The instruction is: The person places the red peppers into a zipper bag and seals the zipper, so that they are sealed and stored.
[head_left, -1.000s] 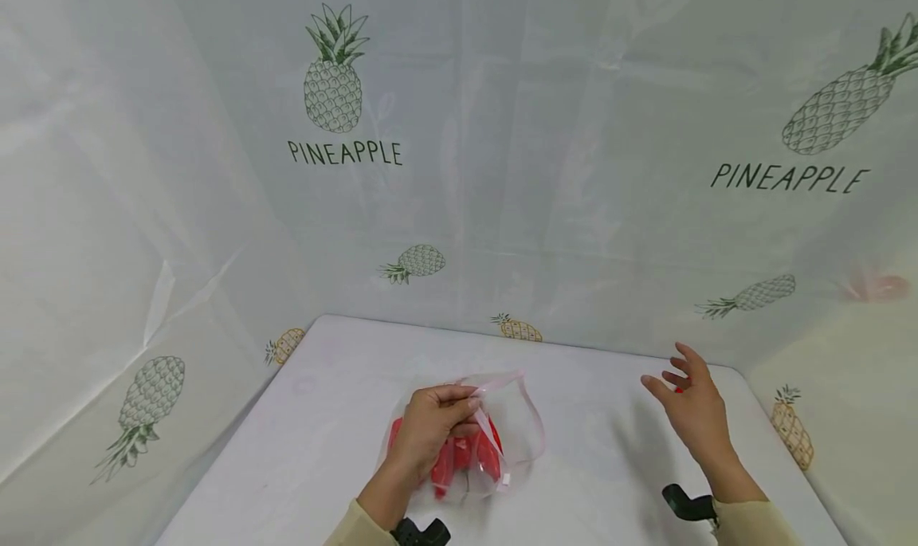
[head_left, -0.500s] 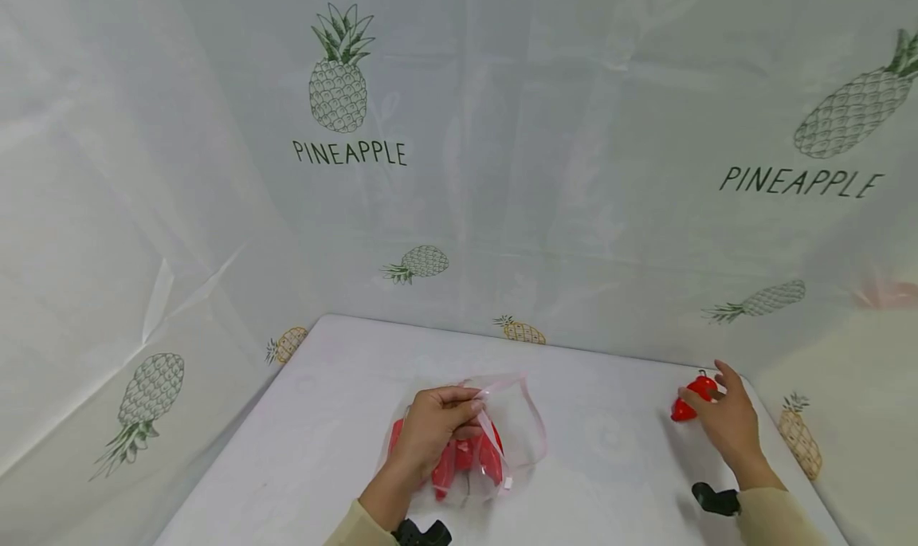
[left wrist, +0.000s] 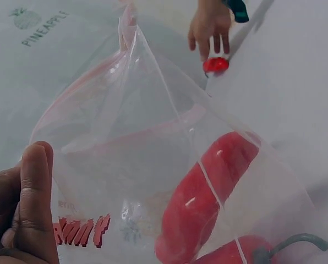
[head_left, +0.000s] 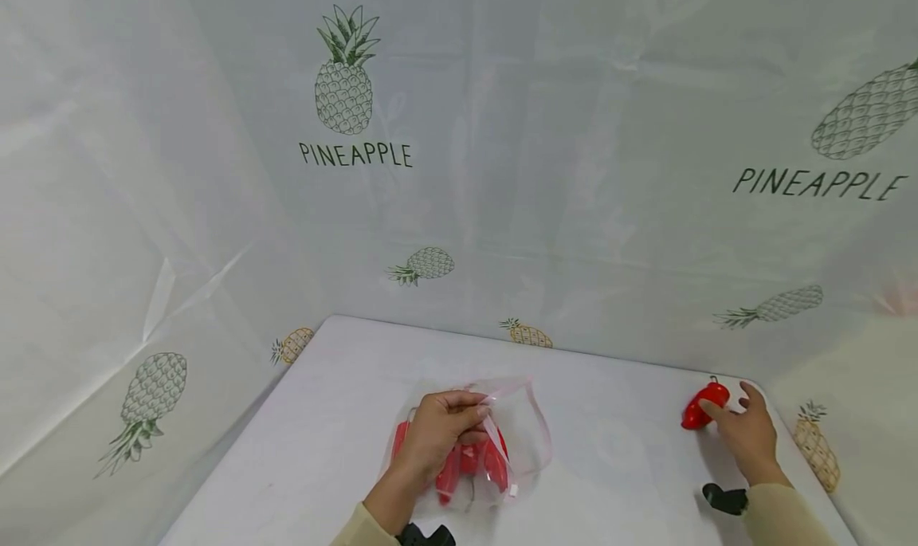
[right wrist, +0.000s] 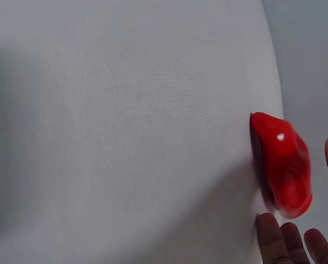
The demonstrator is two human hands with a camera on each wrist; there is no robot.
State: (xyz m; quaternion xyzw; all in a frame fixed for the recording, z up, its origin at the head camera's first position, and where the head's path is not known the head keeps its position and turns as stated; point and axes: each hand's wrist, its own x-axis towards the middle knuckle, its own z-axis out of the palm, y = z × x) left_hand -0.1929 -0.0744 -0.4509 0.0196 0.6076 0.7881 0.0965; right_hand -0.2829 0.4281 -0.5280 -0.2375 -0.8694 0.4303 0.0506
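Observation:
My left hand [head_left: 436, 430] pinches the rim of a clear plastic bag [head_left: 532, 442] with a pink edge. Inside it lie several red peppers [head_left: 496, 460]. Close up in the left wrist view, a long red pepper [left wrist: 189, 212] shows through the film, beside another with a green stem [left wrist: 301, 240]. Near the table's far right corner lies a single red pepper [right wrist: 288, 170]. My right hand [head_left: 749, 438] is at that pepper, thumb and fingers spread on either side of it. In the right wrist view a gap shows between thumb and pepper; whether the fingertips touch it is unclear.
A white table [head_left: 602, 466] bears everything. Pale sheeting [head_left: 574, 171] printed with pineapples hangs behind and at both sides, close to the table's edges.
My right hand has moved right and down to the single pepper, which was mostly hidden behind the fingers at first. The left hand keeps its hold on the bag. The head view has turned slightly.

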